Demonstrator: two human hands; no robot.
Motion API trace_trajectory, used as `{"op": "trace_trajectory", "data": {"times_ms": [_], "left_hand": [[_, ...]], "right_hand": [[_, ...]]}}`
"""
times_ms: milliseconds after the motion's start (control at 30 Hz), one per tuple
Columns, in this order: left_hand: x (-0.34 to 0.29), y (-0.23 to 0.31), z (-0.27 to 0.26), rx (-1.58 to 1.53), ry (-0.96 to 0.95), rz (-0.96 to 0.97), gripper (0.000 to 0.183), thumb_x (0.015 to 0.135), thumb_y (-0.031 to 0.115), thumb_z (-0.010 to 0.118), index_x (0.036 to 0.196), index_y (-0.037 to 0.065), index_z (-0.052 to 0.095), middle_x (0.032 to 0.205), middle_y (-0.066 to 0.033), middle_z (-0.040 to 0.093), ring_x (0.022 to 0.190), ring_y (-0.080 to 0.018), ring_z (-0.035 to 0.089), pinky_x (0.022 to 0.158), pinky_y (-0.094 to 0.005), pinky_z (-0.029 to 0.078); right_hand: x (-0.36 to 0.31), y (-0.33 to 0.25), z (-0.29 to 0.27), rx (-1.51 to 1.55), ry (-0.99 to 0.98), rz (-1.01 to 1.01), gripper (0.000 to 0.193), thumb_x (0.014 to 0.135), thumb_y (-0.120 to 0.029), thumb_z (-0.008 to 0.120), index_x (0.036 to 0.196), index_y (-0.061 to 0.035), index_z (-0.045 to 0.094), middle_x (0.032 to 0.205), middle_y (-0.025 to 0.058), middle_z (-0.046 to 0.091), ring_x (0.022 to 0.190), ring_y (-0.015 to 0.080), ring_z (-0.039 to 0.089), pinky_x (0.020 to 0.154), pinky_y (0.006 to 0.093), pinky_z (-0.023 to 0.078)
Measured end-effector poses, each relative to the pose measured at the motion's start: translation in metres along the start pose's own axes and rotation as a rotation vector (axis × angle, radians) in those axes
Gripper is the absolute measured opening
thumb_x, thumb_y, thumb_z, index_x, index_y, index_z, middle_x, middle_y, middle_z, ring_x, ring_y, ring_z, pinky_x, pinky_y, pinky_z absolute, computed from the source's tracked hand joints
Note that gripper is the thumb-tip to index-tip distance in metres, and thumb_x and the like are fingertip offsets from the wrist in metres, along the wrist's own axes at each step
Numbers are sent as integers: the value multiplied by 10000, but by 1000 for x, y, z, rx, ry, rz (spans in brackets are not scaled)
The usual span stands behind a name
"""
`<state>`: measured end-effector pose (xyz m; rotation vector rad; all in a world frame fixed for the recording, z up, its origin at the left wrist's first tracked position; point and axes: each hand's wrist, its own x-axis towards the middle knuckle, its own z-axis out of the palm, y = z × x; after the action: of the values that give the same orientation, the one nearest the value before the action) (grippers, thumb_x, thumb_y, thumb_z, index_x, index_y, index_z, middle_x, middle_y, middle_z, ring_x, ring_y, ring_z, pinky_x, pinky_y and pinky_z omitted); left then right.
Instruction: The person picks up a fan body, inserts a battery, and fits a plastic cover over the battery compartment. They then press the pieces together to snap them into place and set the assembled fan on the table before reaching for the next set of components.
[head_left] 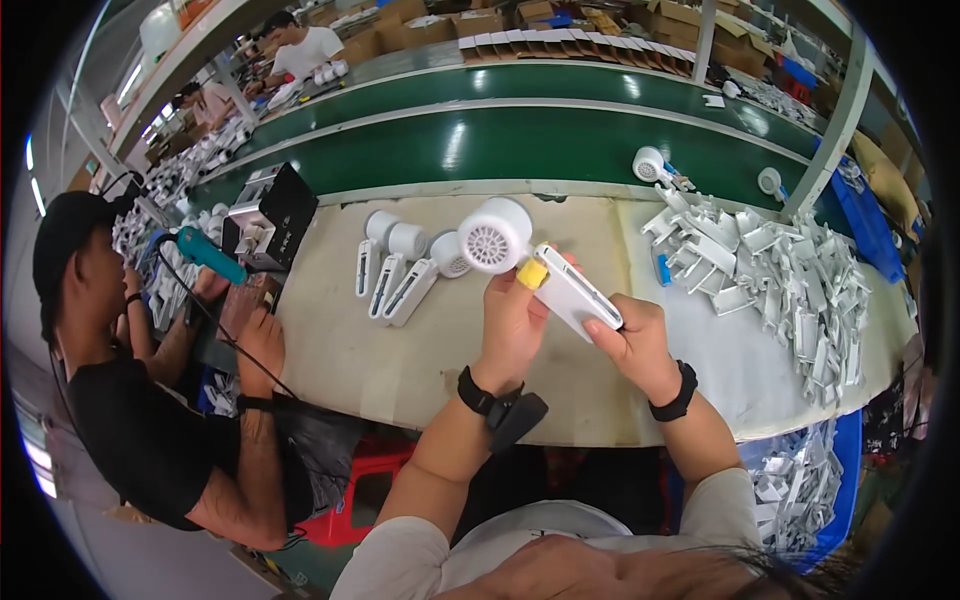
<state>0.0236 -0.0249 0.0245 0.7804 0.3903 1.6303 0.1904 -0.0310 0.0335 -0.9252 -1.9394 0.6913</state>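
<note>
Both my hands hold one white hair-dryer-shaped unit [520, 255] above the beige workbench [400, 365]. My left hand [512, 320] grips it near the neck, where a small yellow piece [531, 275] sits against the round grilled head [492, 235]. My right hand [635, 335] clasps the flat white handle [580, 295], thumb along its edge. Three similar white units [405, 265] lie in a row on the bench just left of my hands.
A heap of white plastic handle shells [780, 275] covers the bench at right. A green conveyor belt [520, 140] runs behind, carrying a white unit [655, 168]. At left a co-worker in black [150, 400] holds a teal tool [205, 252] near a black box [272, 212].
</note>
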Motion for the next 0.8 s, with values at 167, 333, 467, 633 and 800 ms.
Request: {"op": "trace_trajectory", "data": {"times_ms": [167,333,467,633,800], "left_hand": [[21,4,-29,1242,-25,-54,270,846,195,551,1035,4,581,859,-96,651,726,-233,625,654,-340,489],[13,43,-80,2113,-93,180,261,735,196,619,934,31,583,857,-165,586,773,-346,584,651,-436,466],[21,59,-73,2417,-203,168,309,697,229,655,906,16,573,887,-159,549,841,-345,555,680,-438,459],[88,40,-10,2375,-628,257,349,695,210,654,970,7,583,961,-139,575,905,-319,535,750,-403,460],[209,-88,14,2060,-865,656,441,717,115,629,1142,70,523,1212,-130,472,1177,-340,417,866,-424,436]], "right_hand": [[-3,21,-4,-92,-354,196,282,815,-284,618,898,-15,604,683,122,586,632,261,570,600,341,450],[-4,25,-28,-128,-386,134,317,787,-243,612,1027,-38,578,815,104,636,756,287,610,672,365,479],[-15,29,-43,-235,-403,91,310,791,-244,607,1026,-45,583,845,99,636,786,275,611,682,363,480],[-27,38,-30,-355,-319,-134,308,779,-230,636,1029,-62,568,812,87,591,773,268,579,669,383,466],[-35,28,-22,-291,-437,-158,318,761,-229,648,1012,-58,552,793,83,565,757,266,572,649,378,467]]}}
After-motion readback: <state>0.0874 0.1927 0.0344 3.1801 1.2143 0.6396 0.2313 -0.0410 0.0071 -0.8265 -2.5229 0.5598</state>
